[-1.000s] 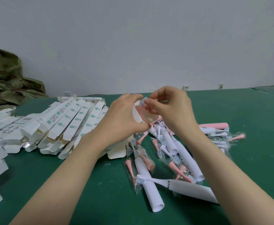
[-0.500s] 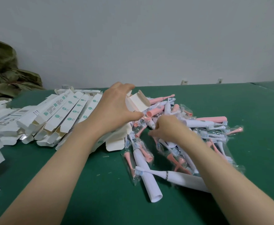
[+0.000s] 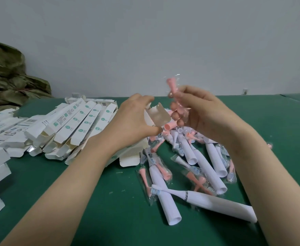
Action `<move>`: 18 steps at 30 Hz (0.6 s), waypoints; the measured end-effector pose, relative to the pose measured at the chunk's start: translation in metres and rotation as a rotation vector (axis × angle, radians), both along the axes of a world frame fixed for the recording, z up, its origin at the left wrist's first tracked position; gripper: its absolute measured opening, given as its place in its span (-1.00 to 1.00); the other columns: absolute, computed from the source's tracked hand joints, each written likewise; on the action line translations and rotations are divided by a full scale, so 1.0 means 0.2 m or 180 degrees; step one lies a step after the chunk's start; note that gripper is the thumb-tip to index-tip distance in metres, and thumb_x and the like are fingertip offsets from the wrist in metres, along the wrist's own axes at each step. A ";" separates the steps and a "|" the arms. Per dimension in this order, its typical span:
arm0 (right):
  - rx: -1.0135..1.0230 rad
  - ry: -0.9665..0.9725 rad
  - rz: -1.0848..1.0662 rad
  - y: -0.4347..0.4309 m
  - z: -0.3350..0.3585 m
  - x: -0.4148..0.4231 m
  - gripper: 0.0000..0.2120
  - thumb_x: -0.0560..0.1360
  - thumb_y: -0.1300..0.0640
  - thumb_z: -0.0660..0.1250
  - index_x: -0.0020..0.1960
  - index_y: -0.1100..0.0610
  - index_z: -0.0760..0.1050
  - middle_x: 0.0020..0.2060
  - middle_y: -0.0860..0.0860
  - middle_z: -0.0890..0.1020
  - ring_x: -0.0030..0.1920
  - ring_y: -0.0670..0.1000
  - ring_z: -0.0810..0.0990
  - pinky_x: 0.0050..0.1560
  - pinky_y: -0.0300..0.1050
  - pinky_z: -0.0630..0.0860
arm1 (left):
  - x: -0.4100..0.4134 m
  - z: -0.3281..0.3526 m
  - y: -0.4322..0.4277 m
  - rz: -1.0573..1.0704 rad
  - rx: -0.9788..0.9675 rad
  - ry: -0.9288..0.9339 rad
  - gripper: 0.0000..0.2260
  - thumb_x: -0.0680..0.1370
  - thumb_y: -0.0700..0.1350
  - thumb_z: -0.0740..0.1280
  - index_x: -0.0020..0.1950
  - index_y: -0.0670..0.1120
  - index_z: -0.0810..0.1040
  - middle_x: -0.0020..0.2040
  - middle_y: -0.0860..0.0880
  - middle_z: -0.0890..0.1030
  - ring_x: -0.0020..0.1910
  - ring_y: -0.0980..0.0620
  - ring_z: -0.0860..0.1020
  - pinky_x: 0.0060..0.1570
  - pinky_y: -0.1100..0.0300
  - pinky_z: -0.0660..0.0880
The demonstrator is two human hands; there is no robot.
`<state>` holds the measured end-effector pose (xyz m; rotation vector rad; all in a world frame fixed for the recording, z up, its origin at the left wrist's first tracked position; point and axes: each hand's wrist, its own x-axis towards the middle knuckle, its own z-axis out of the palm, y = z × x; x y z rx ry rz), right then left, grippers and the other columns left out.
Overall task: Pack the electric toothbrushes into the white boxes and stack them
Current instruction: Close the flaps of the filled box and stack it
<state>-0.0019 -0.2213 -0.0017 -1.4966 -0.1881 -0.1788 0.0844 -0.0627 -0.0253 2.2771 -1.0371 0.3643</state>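
Left grip tight around white box, right grip around pink brush-head bag

Soft, flat, rather dim light from overhead leaves only faint shadows on the green table beneath the forearms. The right hand and its bag of pink brush heads are smeared by motion, the white box in the left hand less so. The wide lens stretches the bottom corners.

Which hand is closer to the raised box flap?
Left. Left hand grips the box at that flap; right hand is just right of it, holding bagged pink brush heads.
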 end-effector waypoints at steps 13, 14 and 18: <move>-0.4765 -0.0547 -0.1824 0.20 -0.03 0.00 -0.79 0.56 0.20 0.19 0.09 0.19 0.57 -0.12 0.06 0.35 -0.15 0.06 0.33 -0.28 -0.16 0.12 | -0.05 0.01 -0.01 -0.0479 0.0405 0.0262 -0.66 0.25 0.02 0.54 -0.11 0.19 0.45 -0.14 0.16 0.46 -0.19 0.25 0.42 -0.28 0.47 0.26; -0.4688 -0.0595 -0.1806 0.22 -0.04 0.00 -0.78 0.55 0.23 0.19 0.10 0.19 0.57 -0.09 0.06 0.31 -0.15 0.05 0.31 -0.28 -0.18 0.10 | -0.05 0.00 -0.02 -0.0504 0.0402 0.0259 -0.66 0.25 0.01 0.54 -0.21 0.17 0.39 -0.19 0.13 0.44 -0.25 0.24 0.42 -0.32 0.45 0.27; -0.3235 -0.0376 -0.1450 0.21 -0.05 0.00 -0.76 0.55 0.15 0.22 0.20 0.08 0.49 -0.06 0.02 0.46 -0.03 -0.02 0.44 -0.22 -0.35 0.30 | -0.03 0.02 0.00 -0.0406 0.0050 0.0328 -0.65 0.23 0.04 0.50 -0.09 0.23 0.44 -0.10 0.14 0.48 -0.15 0.33 0.43 -0.26 0.47 0.29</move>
